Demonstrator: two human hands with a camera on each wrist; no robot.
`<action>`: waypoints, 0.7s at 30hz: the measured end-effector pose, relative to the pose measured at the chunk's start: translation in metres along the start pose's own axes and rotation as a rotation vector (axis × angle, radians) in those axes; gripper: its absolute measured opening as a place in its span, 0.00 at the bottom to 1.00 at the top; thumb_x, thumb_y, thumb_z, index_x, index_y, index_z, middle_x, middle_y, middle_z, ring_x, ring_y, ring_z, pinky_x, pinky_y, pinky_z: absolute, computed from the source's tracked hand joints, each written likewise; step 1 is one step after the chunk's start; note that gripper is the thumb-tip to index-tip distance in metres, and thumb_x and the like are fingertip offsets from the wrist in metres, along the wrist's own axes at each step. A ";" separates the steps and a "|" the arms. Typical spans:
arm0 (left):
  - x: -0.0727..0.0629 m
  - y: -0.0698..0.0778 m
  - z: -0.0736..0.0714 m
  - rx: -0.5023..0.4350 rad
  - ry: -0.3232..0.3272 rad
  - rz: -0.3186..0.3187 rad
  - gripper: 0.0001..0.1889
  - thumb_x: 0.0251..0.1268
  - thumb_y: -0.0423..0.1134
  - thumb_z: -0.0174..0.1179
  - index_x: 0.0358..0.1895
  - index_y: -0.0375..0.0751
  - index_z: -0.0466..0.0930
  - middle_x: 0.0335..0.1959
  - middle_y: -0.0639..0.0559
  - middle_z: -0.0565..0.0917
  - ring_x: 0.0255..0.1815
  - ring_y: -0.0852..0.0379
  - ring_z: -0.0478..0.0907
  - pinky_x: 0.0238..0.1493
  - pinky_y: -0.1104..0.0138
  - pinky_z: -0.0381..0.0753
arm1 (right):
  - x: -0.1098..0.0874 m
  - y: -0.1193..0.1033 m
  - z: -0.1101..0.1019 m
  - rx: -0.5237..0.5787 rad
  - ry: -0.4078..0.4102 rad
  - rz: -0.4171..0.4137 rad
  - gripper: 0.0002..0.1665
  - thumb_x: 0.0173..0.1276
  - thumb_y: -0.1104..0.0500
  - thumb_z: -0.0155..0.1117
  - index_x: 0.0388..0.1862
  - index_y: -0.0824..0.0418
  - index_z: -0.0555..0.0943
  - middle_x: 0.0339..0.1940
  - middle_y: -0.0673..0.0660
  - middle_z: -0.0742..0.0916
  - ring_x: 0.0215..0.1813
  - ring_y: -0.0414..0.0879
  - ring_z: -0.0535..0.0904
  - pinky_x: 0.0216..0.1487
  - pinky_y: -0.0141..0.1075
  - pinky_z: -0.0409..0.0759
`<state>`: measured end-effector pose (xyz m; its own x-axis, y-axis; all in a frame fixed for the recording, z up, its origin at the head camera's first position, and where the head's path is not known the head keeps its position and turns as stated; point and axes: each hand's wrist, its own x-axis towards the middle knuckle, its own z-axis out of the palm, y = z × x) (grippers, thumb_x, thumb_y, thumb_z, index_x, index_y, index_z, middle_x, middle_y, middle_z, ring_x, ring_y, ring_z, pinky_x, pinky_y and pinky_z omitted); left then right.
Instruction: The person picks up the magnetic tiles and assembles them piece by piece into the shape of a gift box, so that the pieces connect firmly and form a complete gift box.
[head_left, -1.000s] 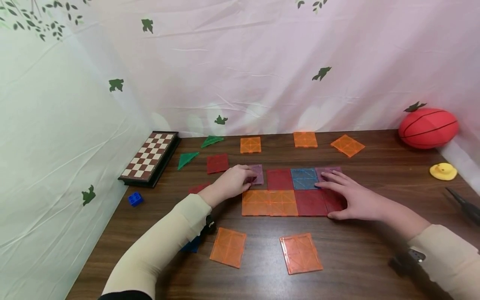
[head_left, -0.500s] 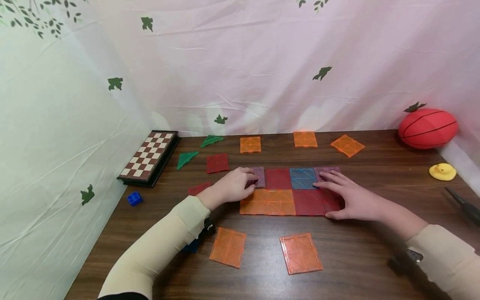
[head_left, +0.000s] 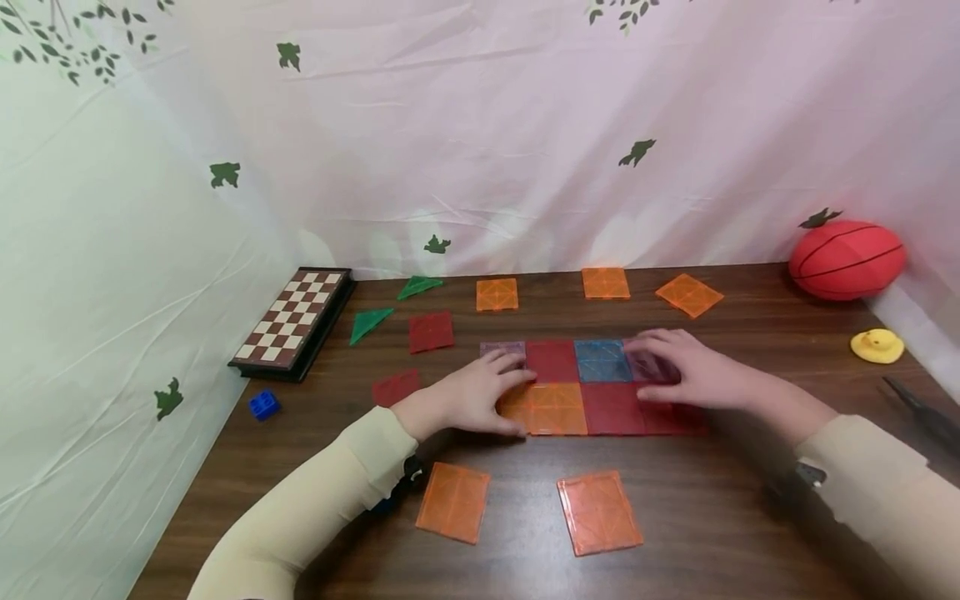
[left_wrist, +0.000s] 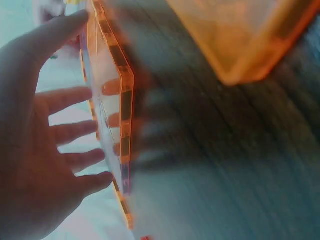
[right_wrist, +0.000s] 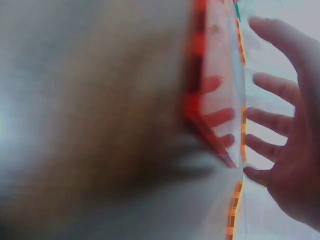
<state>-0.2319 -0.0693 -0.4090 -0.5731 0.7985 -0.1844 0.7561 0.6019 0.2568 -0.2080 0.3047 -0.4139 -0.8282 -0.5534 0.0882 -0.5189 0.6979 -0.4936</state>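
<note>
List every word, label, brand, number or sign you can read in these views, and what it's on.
None readable in any view.
Tiles: lines, no lettering seen.
Chessboard: squares, no lettering seen.
Ball: black lines, no brand seen.
Right wrist device: any marking too small to read.

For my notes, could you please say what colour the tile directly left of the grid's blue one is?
That tile is dark red, clearest in the head view.

Translucent square tiles (head_left: 553, 360) lie flat in two abutting rows parallel to the table's (head_left: 697, 525) back edge: purple tile (head_left: 500, 346), red tile (head_left: 552, 363), blue tile (head_left: 602, 362) and second purple tile (head_left: 651, 367) behind; orange tiles (head_left: 553, 408) and front red tiles (head_left: 611, 408) nearer.
</note>
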 end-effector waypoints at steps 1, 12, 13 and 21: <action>0.000 0.002 0.000 -0.007 -0.022 -0.001 0.45 0.63 0.65 0.65 0.79 0.48 0.62 0.81 0.44 0.56 0.81 0.42 0.49 0.77 0.53 0.55 | 0.007 0.002 -0.004 0.015 0.014 0.010 0.36 0.65 0.47 0.75 0.68 0.59 0.77 0.65 0.60 0.78 0.64 0.59 0.70 0.60 0.61 0.72; 0.004 0.004 -0.001 0.010 -0.047 0.005 0.43 0.62 0.59 0.67 0.78 0.48 0.63 0.80 0.46 0.57 0.80 0.43 0.51 0.75 0.56 0.59 | 0.111 0.037 -0.028 0.005 0.101 0.165 0.31 0.71 0.61 0.69 0.69 0.69 0.72 0.68 0.71 0.75 0.65 0.68 0.71 0.65 0.63 0.66; 0.004 0.004 -0.001 0.015 -0.048 0.003 0.43 0.62 0.59 0.67 0.78 0.48 0.63 0.80 0.46 0.57 0.80 0.43 0.51 0.75 0.56 0.59 | 0.119 0.041 -0.028 0.003 0.086 0.160 0.32 0.71 0.61 0.69 0.69 0.70 0.71 0.68 0.72 0.75 0.65 0.68 0.70 0.65 0.63 0.66; 0.003 0.004 -0.001 0.010 -0.040 0.005 0.43 0.61 0.58 0.68 0.78 0.48 0.64 0.80 0.45 0.58 0.80 0.44 0.52 0.75 0.57 0.60 | 0.148 0.069 -0.026 -0.062 -0.001 0.177 0.34 0.65 0.62 0.72 0.67 0.72 0.71 0.67 0.75 0.74 0.64 0.69 0.70 0.66 0.64 0.65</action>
<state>-0.2304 -0.0646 -0.4070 -0.5559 0.8014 -0.2209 0.7624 0.5974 0.2488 -0.3718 0.2831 -0.4129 -0.9076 -0.4198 0.0042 -0.3772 0.8109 -0.4474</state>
